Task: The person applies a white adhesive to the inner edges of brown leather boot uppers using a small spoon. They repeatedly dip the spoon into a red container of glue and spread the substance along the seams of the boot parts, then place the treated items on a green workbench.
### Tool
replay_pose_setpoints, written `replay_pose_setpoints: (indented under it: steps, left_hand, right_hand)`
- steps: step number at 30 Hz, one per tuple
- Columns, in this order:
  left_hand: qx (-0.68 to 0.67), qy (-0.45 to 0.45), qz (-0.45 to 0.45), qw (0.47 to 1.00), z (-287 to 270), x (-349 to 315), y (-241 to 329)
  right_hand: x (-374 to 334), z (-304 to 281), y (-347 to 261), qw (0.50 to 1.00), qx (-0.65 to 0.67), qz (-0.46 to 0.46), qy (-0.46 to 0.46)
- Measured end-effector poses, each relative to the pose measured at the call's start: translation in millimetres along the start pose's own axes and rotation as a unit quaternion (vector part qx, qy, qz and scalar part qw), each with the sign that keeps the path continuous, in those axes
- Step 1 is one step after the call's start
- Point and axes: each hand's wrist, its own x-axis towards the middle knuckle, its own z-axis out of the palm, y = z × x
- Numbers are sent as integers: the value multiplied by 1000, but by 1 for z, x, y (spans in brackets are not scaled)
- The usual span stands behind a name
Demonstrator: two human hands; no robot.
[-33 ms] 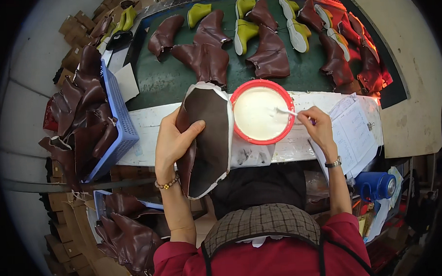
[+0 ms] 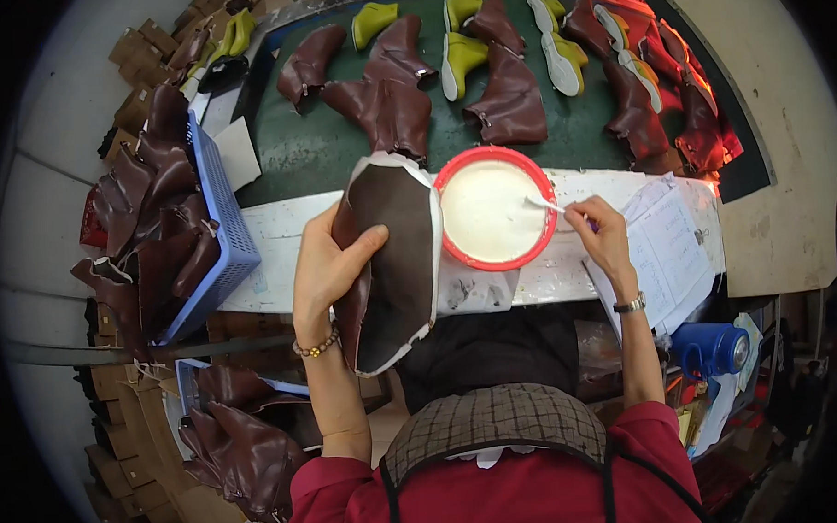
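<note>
From afar I see the left hand (image 2: pixel 334 260) pinching a brown boot (image 2: pixel 400 253) just left of the red bowl (image 2: pixel 499 264), the right hand (image 2: pixel 606 238) pinching a brush (image 2: pixel 547 204) over white liquid (image 2: pixel 486 208), which an overloaded tip might drip.

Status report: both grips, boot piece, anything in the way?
Left grip on dark-brown leathery boot piece. Right grip on slim white tool, tip at round red tub of white liquid. Nothing seen blocking either.

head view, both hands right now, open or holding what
Left hand: closed, holding the boot.
Right hand: closed, holding the brush.
</note>
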Motion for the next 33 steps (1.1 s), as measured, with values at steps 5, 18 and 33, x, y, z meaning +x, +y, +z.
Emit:
replay_pose_setpoints:
  steps: [5,18,33]
  left_hand:
    - [293,203,110,928,-6,16,-29]
    - [183,-58,-40,981,50,-87,-32]
    - [119,-339,-96,928,82,-178,-49]
  right_hand:
    - [-4,7,30,992,15,-96,80]
    - [-167,-16,-72,929,191,98,-302]
    - [-183,-20,-98,872,125,134,-453]
